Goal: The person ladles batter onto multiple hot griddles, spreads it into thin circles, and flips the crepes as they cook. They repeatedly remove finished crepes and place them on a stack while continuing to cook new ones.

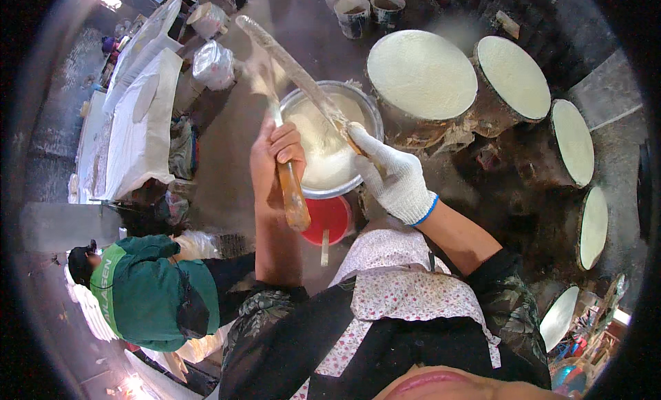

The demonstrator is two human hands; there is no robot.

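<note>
My left hand (279,145), bare, is wrapped around the wooden handle of a ladle-like tool (293,200); its far end is blurred, so its exact shape is unclear. In a white knit glove with a blue cuff edge, my right hand (399,179) grips a long flat wooden stick (292,66) that slants up and left. The stick's upper part is coated with pale residue and passes above the ladle's far end. Below both tools stands a metal basin (376,110) holding creamy white liquid (323,169). A red bucket (335,216) with a pale handle in it sits just nearer to me.
Several round white-topped steamers (422,75) curve along the right side, a little steam over them. Tables draped in white cloth (141,135) stand at the left. A person in a green vest (155,293) is at lower left. Two dark buckets (352,15) stand at the back.
</note>
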